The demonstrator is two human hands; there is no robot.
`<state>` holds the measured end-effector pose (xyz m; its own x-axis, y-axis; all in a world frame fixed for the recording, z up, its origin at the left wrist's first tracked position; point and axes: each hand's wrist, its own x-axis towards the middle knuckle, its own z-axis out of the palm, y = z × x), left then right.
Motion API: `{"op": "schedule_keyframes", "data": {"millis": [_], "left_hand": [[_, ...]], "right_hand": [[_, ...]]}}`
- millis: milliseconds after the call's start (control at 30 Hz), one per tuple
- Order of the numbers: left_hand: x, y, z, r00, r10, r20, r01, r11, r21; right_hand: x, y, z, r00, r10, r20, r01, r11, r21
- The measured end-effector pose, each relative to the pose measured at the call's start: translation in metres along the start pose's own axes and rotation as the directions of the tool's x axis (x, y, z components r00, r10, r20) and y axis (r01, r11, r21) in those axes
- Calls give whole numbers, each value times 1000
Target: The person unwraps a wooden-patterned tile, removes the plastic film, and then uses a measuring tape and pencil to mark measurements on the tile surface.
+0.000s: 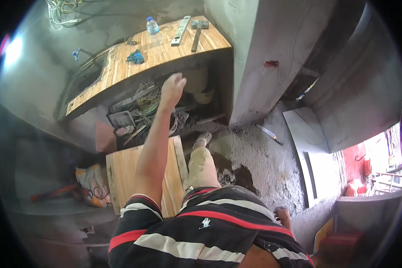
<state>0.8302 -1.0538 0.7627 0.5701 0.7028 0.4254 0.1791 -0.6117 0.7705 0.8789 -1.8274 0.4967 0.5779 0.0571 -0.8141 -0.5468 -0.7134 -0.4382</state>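
Note:
My left hand (pixel 173 89) is raised in front of the wood-grain counter (pixel 107 82), its fingers curled closed and their contents hidden. On that counter are a blue cloth (pixel 135 57), a water bottle (pixel 152 27), a silver level (pixel 181 31) and a dark-headed mallet (pixel 196 38). Low at my right side, my right hand (pixel 283 216) is partly behind my striped shirt, fingers bent around something dark that I cannot make out. Below my left arm a wood-grain board (pixel 126 183) lies beside my leg.
Tools and tangled wire (pixel 145 100) fill the space under the counter. A pillar (pixel 259 62) stands right of it. A saw-like tool (pixel 268 134) lies on the rough floor near a grey panel (pixel 299 143). A white-orange sack (pixel 91 185) is at left.

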Motion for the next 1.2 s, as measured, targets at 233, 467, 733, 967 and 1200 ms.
{"op": "schedule_keyframes", "data": {"millis": [233, 467, 733, 967, 1200], "left_hand": [[330, -125, 82, 991, 104, -89, -67, 935, 349], [533, -242, 109, 911, -377, -167, 401, 719, 568], [546, -268, 96, 971, -142, -190, 236, 474, 849], [357, -79, 91, 877, 184, -443, -111, 976, 186], [64, 97, 59, 982, -56, -178, -68, 782, -620]], "right_hand": [[49, -281, 89, 971, -218, -102, 215, 976, -42], [70, -433, 128, 938, -340, -66, 311, 910, -273], [50, -374, 115, 969, -200, -143, 163, 959, -233], [37, -170, 86, 992, 36, -125, -27, 997, 67], [-20, 12, 20, 997, 48, -54, -48, 999, 11]]}}
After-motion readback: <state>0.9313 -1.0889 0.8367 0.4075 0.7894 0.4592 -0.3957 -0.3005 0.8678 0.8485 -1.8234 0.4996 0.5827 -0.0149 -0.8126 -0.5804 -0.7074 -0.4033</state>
